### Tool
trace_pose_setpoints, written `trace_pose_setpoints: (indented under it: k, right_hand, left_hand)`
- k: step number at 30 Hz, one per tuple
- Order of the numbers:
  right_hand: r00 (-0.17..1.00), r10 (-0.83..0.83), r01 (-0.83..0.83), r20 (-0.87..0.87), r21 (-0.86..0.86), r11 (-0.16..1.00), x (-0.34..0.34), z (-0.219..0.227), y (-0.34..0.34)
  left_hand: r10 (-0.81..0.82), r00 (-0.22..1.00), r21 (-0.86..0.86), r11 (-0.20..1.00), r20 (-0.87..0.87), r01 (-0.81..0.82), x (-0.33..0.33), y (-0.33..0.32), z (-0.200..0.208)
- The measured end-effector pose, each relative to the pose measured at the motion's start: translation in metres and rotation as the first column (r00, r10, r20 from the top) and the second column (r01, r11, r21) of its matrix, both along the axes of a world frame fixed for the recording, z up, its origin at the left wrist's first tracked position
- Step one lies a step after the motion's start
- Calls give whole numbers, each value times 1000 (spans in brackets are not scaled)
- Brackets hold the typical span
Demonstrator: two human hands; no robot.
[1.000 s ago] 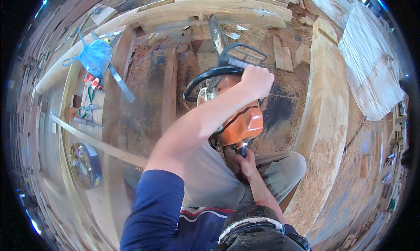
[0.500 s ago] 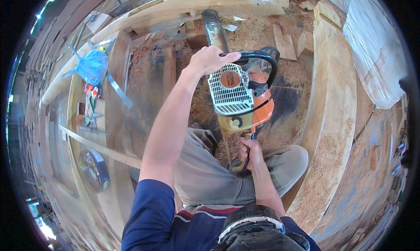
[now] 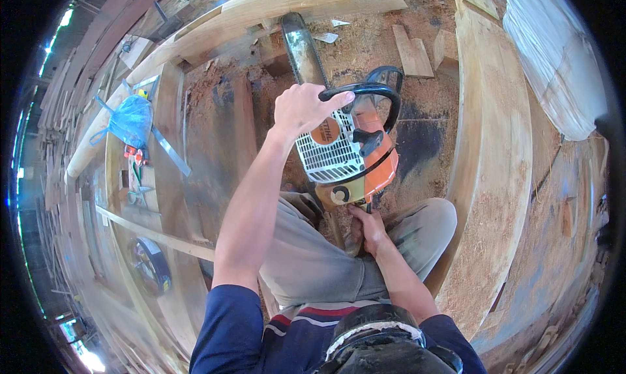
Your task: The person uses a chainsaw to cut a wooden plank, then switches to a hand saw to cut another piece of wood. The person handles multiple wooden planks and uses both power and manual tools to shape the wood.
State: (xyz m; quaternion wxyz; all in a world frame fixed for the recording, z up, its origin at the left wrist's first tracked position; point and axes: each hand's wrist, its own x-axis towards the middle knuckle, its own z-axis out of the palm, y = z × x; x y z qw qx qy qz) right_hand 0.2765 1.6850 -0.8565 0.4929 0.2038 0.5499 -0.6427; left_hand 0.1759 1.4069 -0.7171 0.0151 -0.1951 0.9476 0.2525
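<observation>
An orange and white chainsaw is held between my knees, its guide bar pointing away and slightly left. My left hand wraps round the black front handle at the saw's left side, thumb lying along the bar of the handle. At the back, my right hand is closed round the rear handle, partly hidden below the saw's body. The tip of the guide bar lies near a long curved beam at the far side.
A long timber beam dusted with sawdust runs along my right. On the left planks lie a blue plastic bag, scissors and a round dark-rimmed spool. White sheeting covers something at far right. Wood offcuts lie ahead.
The chainsaw has shifted a little left and tilted, its guide bar swinging left. Both hands have kept their hold and moved with it. The view has turned slightly.
</observation>
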Motion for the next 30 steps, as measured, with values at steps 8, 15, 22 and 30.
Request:
trace_pose_setpoints:
  k: [8, 15, 22, 30]
  right_hand:
    - [999, 16, -17, -28, -20, 1000, 9, -7, 19]
    - [995, 22, -24, -98, -21, 999, 14, -5, 15]
    - [989, 5, -6, -146, -2, 1000, 27, -15, 12]
    - [989, 11, -8, -147, 18, 1000, 39, -16, 7]
  left_hand:
    - [38, 998, 3, 999, -52, -38, 25, 12, 1]
    - [40, 997, 4, 999, -73, -40, 37, 7, 2]
    - [29, 995, 5, 1000, -95, -29, 41, 3, -4]
    - [10, 993, -35, 999, -117, -14, 48, -4, -12]
